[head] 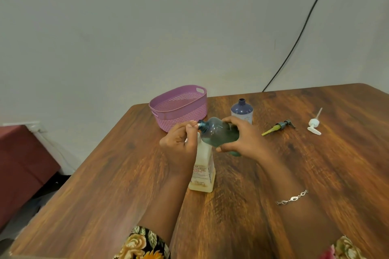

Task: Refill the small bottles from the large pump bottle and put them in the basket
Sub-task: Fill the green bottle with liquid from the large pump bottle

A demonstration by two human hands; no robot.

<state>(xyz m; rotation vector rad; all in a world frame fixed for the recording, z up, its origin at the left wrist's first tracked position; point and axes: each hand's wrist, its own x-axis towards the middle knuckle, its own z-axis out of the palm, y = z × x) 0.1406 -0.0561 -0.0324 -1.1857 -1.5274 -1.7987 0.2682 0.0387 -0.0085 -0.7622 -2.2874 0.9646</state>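
Observation:
A large cream pump bottle (202,171) stands upright on the wooden table (105,185). My left hand (179,143) is closed over its pump head, whose white nozzle tip shows at the fingers. My right hand (242,139) holds a small teal bottle (216,133) tipped on its side, its open neck touching that nozzle. A small purple bottle (242,110) without a cap stands behind my right hand. The pink basket (179,107) sits at the back left and looks empty.
Two loose pump tops lie on the right of the table: a grey one with a yellow-green tube (279,127) and a white one (314,125). A black cable (303,29) runs down the wall. A dark red seat (23,162) is beside the table's left edge.

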